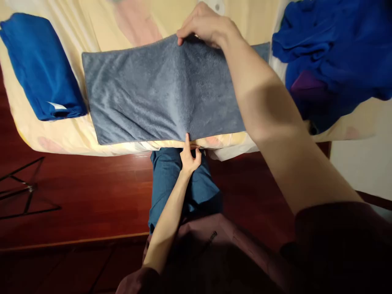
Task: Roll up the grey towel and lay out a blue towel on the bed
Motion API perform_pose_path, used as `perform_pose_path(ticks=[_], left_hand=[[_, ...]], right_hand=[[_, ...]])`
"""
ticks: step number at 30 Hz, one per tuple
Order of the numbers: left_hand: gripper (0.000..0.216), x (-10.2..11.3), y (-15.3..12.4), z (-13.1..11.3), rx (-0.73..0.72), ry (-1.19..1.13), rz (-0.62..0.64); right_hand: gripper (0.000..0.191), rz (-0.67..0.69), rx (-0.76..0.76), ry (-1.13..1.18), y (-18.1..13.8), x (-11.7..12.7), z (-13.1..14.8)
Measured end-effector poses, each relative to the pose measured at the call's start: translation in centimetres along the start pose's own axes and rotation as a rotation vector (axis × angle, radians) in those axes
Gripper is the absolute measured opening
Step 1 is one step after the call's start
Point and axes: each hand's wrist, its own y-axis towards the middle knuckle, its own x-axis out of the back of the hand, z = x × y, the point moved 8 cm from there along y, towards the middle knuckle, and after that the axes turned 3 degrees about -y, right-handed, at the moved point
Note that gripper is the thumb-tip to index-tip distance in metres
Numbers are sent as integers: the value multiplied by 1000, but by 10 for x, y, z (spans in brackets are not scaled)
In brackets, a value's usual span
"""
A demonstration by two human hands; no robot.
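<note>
A grey plush towel lies spread lengthwise across the bed, with a raised ridge running from its far edge to its near edge. At the far edge, my right hand pinches the cloth between thumb and fingers, and its forearm covers part of the towel's right side. My left hand is at the near edge, below the ridge. Its index finger is stretched out with the tip touching the towel's edge, and the thumb stands apart; the other fingers are partly hidden.
A folded blue cloth bundle lies left of the towel. To the right is a crumpled heap of blue cloth with a purple patch. Both rest on a pale yellow patterned bed cover. A black metal stand is on the red-brown floor.
</note>
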Motion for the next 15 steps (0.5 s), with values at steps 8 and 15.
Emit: perform_pose_path(ticks=[8,15], left_hand=[[69,44,-11,-59,-136,43,-77],[52,185,3,-171,-287,97,-383]], right_hand=[[12,-70,134,132,-36,44,52],[12,-205,259,274,-125,106,167]])
